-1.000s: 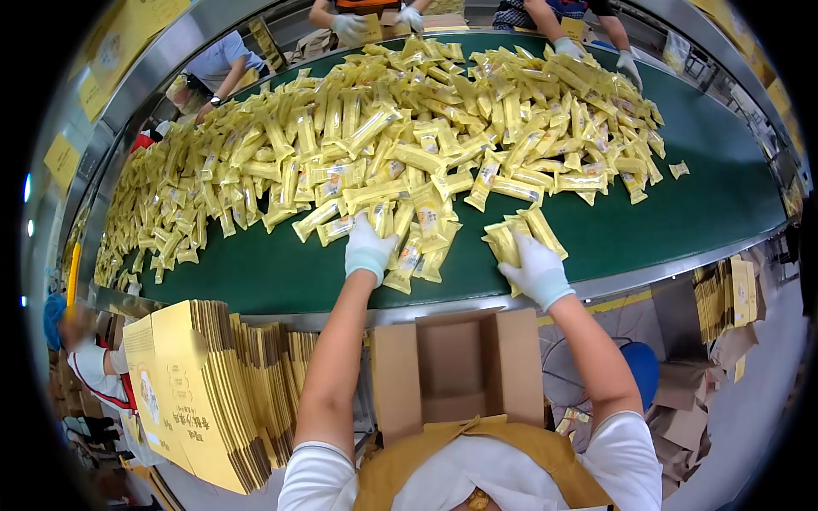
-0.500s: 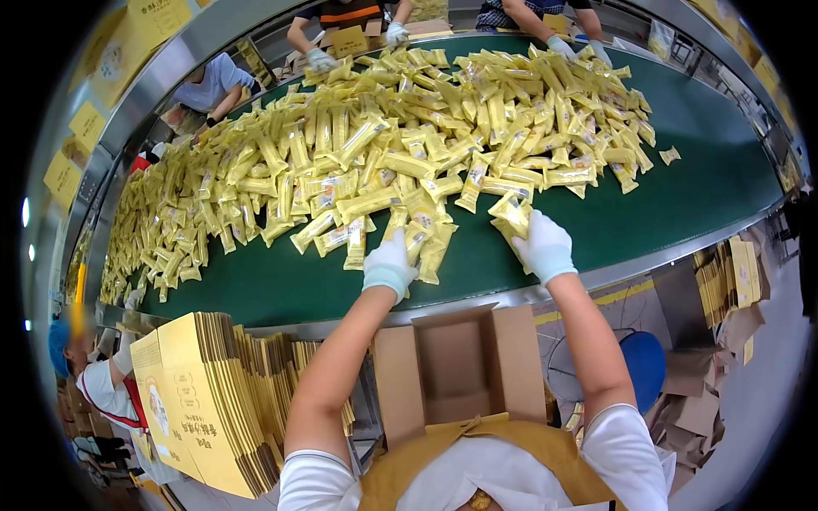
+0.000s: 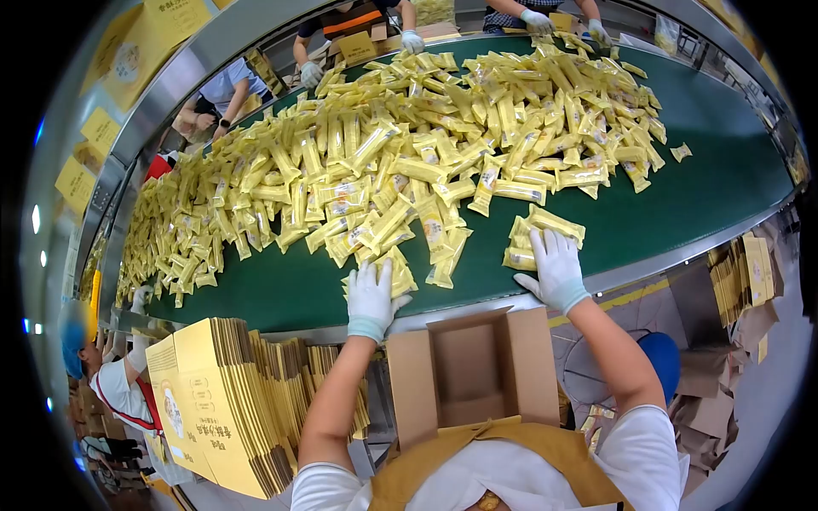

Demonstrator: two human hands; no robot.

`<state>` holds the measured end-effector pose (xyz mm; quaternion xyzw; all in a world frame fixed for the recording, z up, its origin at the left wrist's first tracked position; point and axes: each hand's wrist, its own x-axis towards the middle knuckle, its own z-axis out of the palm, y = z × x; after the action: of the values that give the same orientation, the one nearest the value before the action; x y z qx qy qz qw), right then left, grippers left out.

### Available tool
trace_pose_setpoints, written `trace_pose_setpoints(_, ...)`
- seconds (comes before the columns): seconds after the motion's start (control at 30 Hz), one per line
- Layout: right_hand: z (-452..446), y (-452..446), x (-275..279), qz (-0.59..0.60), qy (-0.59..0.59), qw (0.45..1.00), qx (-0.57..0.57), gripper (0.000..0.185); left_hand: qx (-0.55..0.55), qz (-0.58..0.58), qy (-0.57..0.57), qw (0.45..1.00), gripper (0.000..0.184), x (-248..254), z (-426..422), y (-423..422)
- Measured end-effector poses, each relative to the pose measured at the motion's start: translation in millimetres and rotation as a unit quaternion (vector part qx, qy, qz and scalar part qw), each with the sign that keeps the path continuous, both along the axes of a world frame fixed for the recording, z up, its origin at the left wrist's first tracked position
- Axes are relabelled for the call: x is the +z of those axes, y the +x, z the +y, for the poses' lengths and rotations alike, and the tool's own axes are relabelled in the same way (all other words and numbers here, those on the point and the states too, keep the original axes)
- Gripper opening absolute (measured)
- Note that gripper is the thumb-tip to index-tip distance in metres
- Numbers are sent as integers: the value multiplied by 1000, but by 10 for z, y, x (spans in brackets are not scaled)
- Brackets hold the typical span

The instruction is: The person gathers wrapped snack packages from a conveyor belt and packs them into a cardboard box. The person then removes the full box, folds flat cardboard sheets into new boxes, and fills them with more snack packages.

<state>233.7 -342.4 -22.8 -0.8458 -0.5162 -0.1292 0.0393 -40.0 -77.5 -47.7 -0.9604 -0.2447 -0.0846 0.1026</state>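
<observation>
A long heap of yellow wrapped snack packets (image 3: 366, 149) covers much of the green conveyor belt (image 3: 716, 170). My left hand (image 3: 371, 298), in a white glove, lies with fingers stretched over a few snack packets (image 3: 399, 271) at the heap's near edge. To the right, my gloved right hand (image 3: 557, 271) rests with its fingers extended and thumb apart on a small group of packets (image 3: 520, 258), set off from the heap. What lies under both palms is partly hidden. Below the belt's edge, between my forearms, stands an open cardboard box (image 3: 469, 366) with its flaps spread.
Folded yellow cartons (image 3: 213, 400) are stacked at the left, near a co-worker in a blue cap (image 3: 75, 349). Other people's gloved hands (image 3: 537, 21) work across the belt. A blue stool (image 3: 658, 362) and flattened cartons (image 3: 741, 281) are at the right.
My left hand has loosened from upright packets and now lies flatter, lower left. My right hand's fingers have spread over its packets, which have turned to lie crosswise.
</observation>
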Motion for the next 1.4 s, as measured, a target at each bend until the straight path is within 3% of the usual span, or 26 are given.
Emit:
trace_pose_setpoints(0.1,-3,107,-139,35,-1,999,-24,100,72,25,-158,984,97,369,12,102)
trace_pose_setpoints(0.23,231,230,273,162,-217,957,-107,98,43,60,-120,990,108,252,121,79)
trace_pose_setpoints(0.37,280,459,469,235,-180,954,-53,87,72,151,-138,976,114,339,12,-9)
trace_pose_setpoints(0.5,216,780,481,226,-22,971,-75,87,96,69,-299,947,118,444,123,-37)
trace_pose_setpoints(0.53,191,895,291,195,1,979,-57,87,76,-75,-366,924,110,329,207,-49)
trace_pose_setpoints(0.57,192,937,208,243,-29,968,-58,88,68,-133,-424,893,90,452,255,78)
trace_pose_setpoints(0.63,170,979,92,333,-92,936,-62,90,40,-248,-556,792,76,749,269,363)
trace_pose_setpoints(0.67,147,904,111,290,-77,952,-62,90,12,-265,-527,807,70,709,401,516)
trace_pose_setpoints(0.7,146,868,146,270,-96,956,-58,89,14,-228,-502,834,75,688,548,653)
trace_pose_setpoints(0.77,132,709,347,234,-140,961,-52,88,31,-166,-291,942,86,632,664,906)
trace_pose_setpoints(0.8,102,713,273,213,-133,967,-35,86,37,-86,-399,912,95,580,788,1016)
trace_pose_setpoints(0.93,-73,573,122,153,-65,985,46,79,114,171,-266,942,108,868,507,1201)
trace_pose_setpoints(1.07,-138,481,161,227,-50,971,49,74,104,150,-189,965,108,889,252,887)
trace_pose_setpoints(1.17,-193,434,121,181,-19,981,67,82,86,-8,-92,992,105,728,43,412)
trace_pose_setpoints(1.27,-226,381,17,125,21,989,71,98,106,34,-161,981,106,535,-117,201)
trace_pose_setpoints(1.4,-87,303,257,180,-156,971,-16,116,132,75,-180,972,119,441,-170,165)
